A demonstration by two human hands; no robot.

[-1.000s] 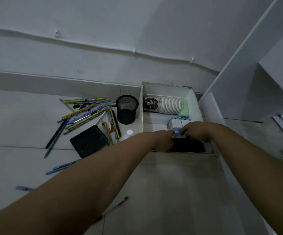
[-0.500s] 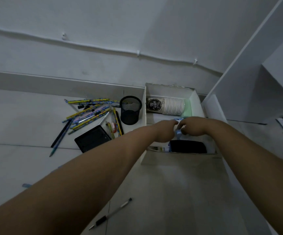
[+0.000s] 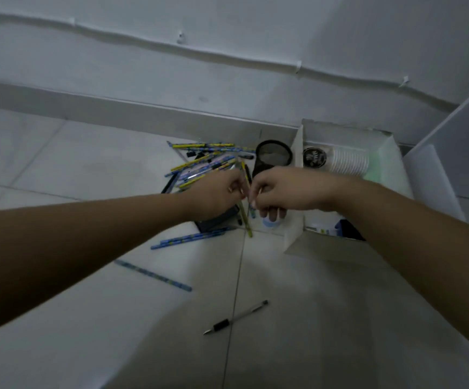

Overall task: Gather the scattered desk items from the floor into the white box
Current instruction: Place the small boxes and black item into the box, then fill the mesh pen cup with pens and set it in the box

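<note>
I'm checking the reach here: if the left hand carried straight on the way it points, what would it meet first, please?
Probably the right hand: the left hand points right, fingertips nearly touching it above the yellow pencil. Depth is unclear.

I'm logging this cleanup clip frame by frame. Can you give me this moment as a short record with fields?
left hand: over the pencil pile, closed on a yellow pencil
right hand: beside the left, fingers curled; hold unclear
box: holds a stack of cups
mesh cup: on the floor, left of the box
pen: alone on the near floor
</note>
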